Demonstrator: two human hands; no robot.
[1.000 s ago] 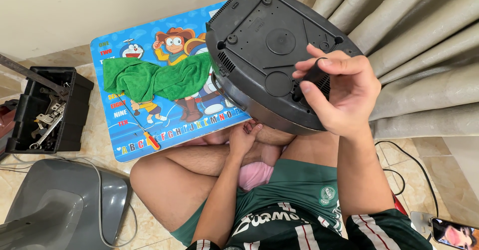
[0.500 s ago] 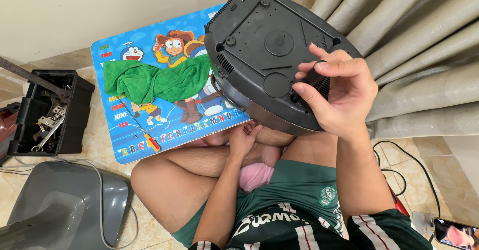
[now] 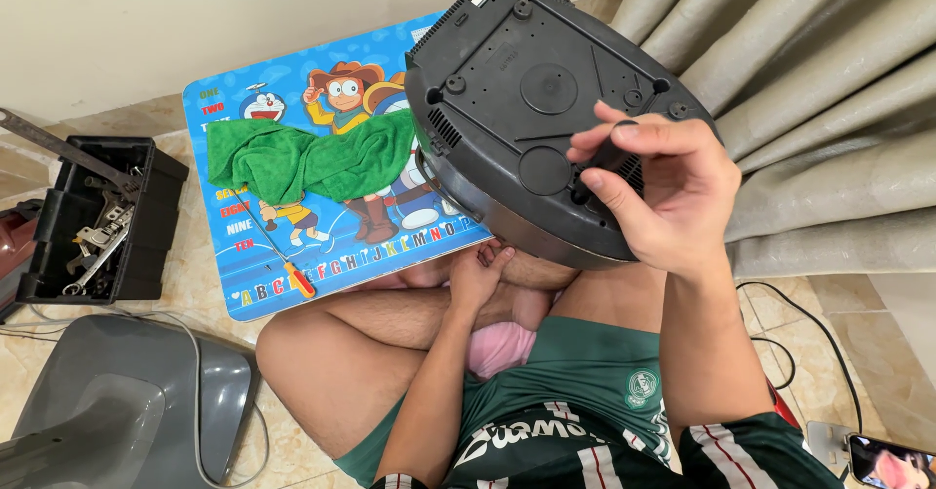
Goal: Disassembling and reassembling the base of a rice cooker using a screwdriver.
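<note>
Above the lap | black round appliance (image 3: pixel 531 109) held underside-up | right hand (image 3: pixel 663 192) clenched on its rim | left hand (image 3: pixel 476 276) beneath appliance, grip cannot be told.

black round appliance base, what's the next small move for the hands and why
Probably lift the small black piece clear of the black appliance. The right hand pinches it at the underside's lower edge, while the left hand sits under the tilted body. The screwdriver lies unused on the blue mat by the green cloth.
</note>
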